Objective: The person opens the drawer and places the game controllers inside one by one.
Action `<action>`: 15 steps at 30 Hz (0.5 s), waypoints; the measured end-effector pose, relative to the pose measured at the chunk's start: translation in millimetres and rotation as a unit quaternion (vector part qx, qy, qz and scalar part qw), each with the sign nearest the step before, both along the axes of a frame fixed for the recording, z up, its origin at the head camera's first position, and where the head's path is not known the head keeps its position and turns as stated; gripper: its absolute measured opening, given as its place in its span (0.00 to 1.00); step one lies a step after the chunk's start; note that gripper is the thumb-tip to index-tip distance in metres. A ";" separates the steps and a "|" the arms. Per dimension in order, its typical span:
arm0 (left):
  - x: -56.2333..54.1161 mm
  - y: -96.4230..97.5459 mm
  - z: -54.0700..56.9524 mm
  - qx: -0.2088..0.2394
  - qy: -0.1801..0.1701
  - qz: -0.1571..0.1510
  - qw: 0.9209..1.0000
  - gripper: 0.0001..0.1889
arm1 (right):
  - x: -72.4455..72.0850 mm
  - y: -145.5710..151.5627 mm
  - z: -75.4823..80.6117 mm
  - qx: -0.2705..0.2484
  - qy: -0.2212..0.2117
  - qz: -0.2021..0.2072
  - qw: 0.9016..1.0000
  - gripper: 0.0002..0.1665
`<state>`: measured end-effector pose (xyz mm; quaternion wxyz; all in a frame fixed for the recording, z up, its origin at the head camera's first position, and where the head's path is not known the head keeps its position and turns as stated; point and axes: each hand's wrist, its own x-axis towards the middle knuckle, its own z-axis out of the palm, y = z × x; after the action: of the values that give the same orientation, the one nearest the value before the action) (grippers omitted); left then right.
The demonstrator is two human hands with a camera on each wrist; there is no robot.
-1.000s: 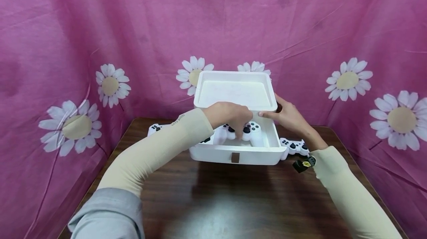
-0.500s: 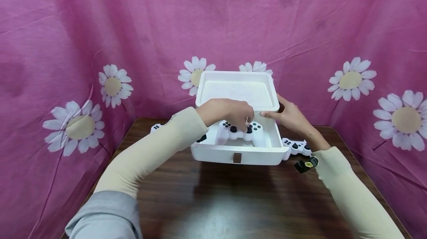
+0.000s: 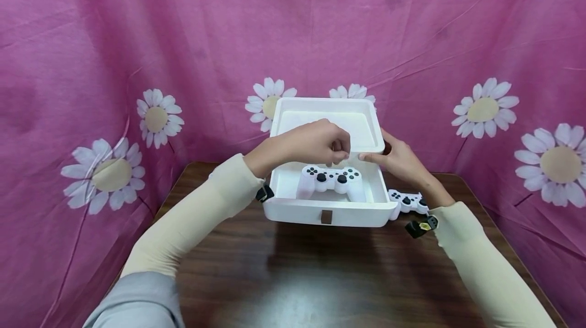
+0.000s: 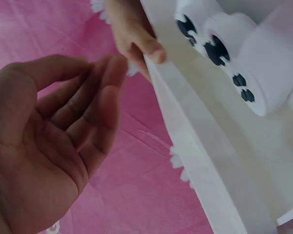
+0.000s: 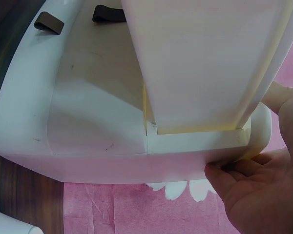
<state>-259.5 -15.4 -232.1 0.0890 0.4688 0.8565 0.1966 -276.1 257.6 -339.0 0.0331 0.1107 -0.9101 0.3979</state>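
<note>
Head view: nearest the wearer, a grey cuff is rolled back on the left arm, and beige arm sleeves cover both forearms. Between them spreads the dark wood-grain table, a pale glare on its near part. Black wrist devices show at the ends of both sleeves.

Beyond the bare stretch of wood is a white box, its low front wall bearing a brown tab. Inside the lower compartment lies a white game controller, buttons and black sticks facing up, handles toward the wearer. Just beside the box on the right, a second controller sits on the table, part of it hidden.

Above the far edge of the first controller, apart from it, hovers the left hand; the left wrist view shows its fingers loosely bent, thumb close to the tips, holding nothing. The right hand grasps the box at its right side, thumb on the edge, fingers around the corner.

Behind the lower compartment, the box's upper section shows a raised rim around a recessed panel. Farthest back, a pink curtain with white daisies closes off the scene.
</note>
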 end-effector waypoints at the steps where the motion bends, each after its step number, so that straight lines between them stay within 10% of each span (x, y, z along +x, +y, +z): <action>1: 2.0 -2.4 1.3 0.019 -0.011 0.004 1.000 0.06 | 0.2 -0.1 -0.1 0.002 0.001 0.001 1.000 0.57; 15: 31.9 -39.9 11.6 0.200 -0.087 0.058 0.974 0.05 | 0.5 -0.7 1.0 0.014 0.012 0.002 1.000 0.58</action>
<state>-227.5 -55.3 -220.6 0.0562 0.4075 0.8145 0.4092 -275.6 256.9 -338.0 0.0416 0.1172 -0.9149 0.3841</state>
